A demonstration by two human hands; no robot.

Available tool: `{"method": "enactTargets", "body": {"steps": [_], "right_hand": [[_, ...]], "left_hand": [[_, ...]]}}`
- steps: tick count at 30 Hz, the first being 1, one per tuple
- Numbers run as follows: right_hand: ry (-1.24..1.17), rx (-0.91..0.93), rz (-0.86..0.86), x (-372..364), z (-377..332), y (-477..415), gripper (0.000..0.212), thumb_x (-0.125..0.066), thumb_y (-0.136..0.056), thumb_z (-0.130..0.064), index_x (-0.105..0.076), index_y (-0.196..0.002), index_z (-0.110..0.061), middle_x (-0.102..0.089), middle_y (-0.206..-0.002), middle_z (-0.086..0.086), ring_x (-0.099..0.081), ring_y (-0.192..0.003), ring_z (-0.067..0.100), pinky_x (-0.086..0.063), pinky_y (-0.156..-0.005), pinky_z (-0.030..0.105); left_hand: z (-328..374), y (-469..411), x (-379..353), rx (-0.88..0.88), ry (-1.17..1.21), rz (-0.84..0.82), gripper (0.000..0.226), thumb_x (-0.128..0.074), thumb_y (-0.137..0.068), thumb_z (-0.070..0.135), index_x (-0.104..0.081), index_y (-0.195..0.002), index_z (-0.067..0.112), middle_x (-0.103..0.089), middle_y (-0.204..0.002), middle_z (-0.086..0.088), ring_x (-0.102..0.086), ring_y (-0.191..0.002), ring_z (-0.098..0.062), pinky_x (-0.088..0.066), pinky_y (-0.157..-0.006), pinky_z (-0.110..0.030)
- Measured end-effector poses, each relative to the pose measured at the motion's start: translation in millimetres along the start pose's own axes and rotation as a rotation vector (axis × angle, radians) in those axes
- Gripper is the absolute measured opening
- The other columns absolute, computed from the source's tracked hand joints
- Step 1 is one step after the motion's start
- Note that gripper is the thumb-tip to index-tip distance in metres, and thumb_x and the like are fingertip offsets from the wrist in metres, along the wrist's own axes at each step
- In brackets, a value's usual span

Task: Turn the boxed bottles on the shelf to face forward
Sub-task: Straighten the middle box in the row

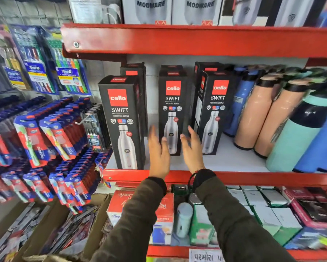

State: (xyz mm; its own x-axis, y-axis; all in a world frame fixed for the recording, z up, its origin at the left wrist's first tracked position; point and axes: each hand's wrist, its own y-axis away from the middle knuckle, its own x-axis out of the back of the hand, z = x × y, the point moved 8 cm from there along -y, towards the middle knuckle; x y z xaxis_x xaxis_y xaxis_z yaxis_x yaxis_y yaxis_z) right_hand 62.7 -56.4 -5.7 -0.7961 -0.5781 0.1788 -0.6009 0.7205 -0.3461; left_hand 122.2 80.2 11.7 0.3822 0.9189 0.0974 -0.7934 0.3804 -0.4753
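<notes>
Three black Cello Swift bottle boxes stand upright in the front row of the middle shelf (230, 161), printed fronts toward me: the left box (122, 118), the middle box (171, 103) and the right box (214, 108), which is turned slightly so its left side shows. More black boxes (133, 69) stand behind them. My left hand (159, 154) and my right hand (192, 150) are both open, fingers spread, held either side of the middle box's lower part. Neither hand grips it; whether they touch it is unclear.
Loose bottles, blue (242, 99), peach (257, 114) and teal (299, 133), crowd the shelf's right end. The red upper shelf edge (177, 41) hangs above, carrying Modware boxes (149, 10). Toothbrush packs (51, 140) hang at left. Small boxes (140, 210) fill the shelf below.
</notes>
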Motion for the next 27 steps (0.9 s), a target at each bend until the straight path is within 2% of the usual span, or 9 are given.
{"method": "enactTargets", "body": {"steps": [2,5,8,13,16,20,24,27], "right_hand": [[0.012,-0.044,-0.025,-5,6,-11,0.053,-0.045,-0.106,-0.032,-0.030,-0.155,-0.018,-0.030,-0.162,0.007,-0.032,-0.149,0.023,-0.022,-0.120,0.033],[0.020,-0.097,-0.061,-11,14,-21,0.053,-0.042,-0.106,-0.036,-0.031,-0.155,-0.020,-0.033,-0.162,0.005,-0.029,-0.150,0.022,-0.019,-0.111,0.024],[0.033,-0.098,-0.069,-13,18,-24,0.051,-0.042,-0.106,-0.036,-0.035,-0.153,-0.016,-0.039,-0.159,0.007,-0.034,-0.146,0.023,-0.020,-0.103,0.017],[0.068,-0.053,-0.021,-9,16,-22,0.045,-0.047,-0.105,-0.031,-0.046,-0.147,-0.014,-0.053,-0.148,0.008,-0.047,-0.130,0.016,-0.023,-0.088,0.004],[0.054,-0.044,-0.002,-5,13,-14,0.043,-0.049,-0.104,-0.031,-0.049,-0.144,-0.013,-0.056,-0.144,0.008,-0.044,-0.118,0.005,-0.025,-0.085,0.000],[0.055,-0.029,-0.005,-1,12,1,0.044,-0.049,-0.104,-0.031,-0.049,-0.144,-0.012,-0.055,-0.145,0.007,-0.046,-0.121,0.003,-0.026,-0.081,-0.010],[0.056,-0.008,-0.006,5,9,22,0.044,-0.050,-0.104,-0.033,-0.050,-0.143,-0.013,-0.055,-0.145,0.006,-0.048,-0.119,0.003,-0.028,-0.079,-0.011],[0.050,0.013,0.004,9,5,36,0.043,-0.051,-0.103,-0.034,-0.052,-0.141,-0.014,-0.059,-0.140,0.004,-0.052,-0.115,0.004,-0.030,-0.078,-0.010]], "left_hand": [[-10,-19,-2,0.143,0.024,0.037,0.055,-0.032,-0.110,0.018,-0.014,-0.160,0.007,-0.013,-0.171,-0.007,-0.011,-0.159,-0.017,-0.007,-0.127,-0.025],[-28,-38,-8,0.331,0.087,0.018,0.052,-0.029,-0.110,0.028,-0.022,-0.160,0.014,-0.023,-0.170,-0.003,-0.020,-0.158,-0.018,-0.012,-0.121,-0.021],[-39,-44,-14,0.407,0.110,-0.032,0.050,-0.033,-0.109,0.033,-0.033,-0.157,0.018,-0.035,-0.165,-0.003,-0.030,-0.154,-0.020,-0.019,-0.121,-0.024],[-43,-41,-8,0.400,0.146,-0.001,0.047,-0.037,-0.108,0.030,-0.040,-0.154,0.019,-0.044,-0.160,-0.001,-0.037,-0.150,-0.019,-0.024,-0.110,-0.018],[-43,-35,-4,0.388,0.160,0.019,0.046,-0.040,-0.107,0.029,-0.043,-0.152,0.018,-0.046,-0.158,0.000,-0.039,-0.149,-0.017,-0.024,-0.110,-0.018],[-37,-19,5,0.360,0.175,0.036,0.045,-0.043,-0.107,0.027,-0.046,-0.151,0.017,-0.050,-0.155,0.001,-0.042,-0.143,-0.010,-0.027,-0.112,-0.019],[-33,2,13,0.338,0.173,0.046,0.043,-0.044,-0.106,0.029,-0.050,-0.149,0.020,-0.053,-0.152,0.003,-0.044,-0.142,-0.010,-0.029,-0.122,-0.028],[-30,12,17,0.333,0.150,0.053,0.042,-0.045,-0.106,0.031,-0.052,-0.147,0.023,-0.055,-0.146,0.008,-0.046,-0.135,-0.006,-0.030,-0.119,-0.026]]}}
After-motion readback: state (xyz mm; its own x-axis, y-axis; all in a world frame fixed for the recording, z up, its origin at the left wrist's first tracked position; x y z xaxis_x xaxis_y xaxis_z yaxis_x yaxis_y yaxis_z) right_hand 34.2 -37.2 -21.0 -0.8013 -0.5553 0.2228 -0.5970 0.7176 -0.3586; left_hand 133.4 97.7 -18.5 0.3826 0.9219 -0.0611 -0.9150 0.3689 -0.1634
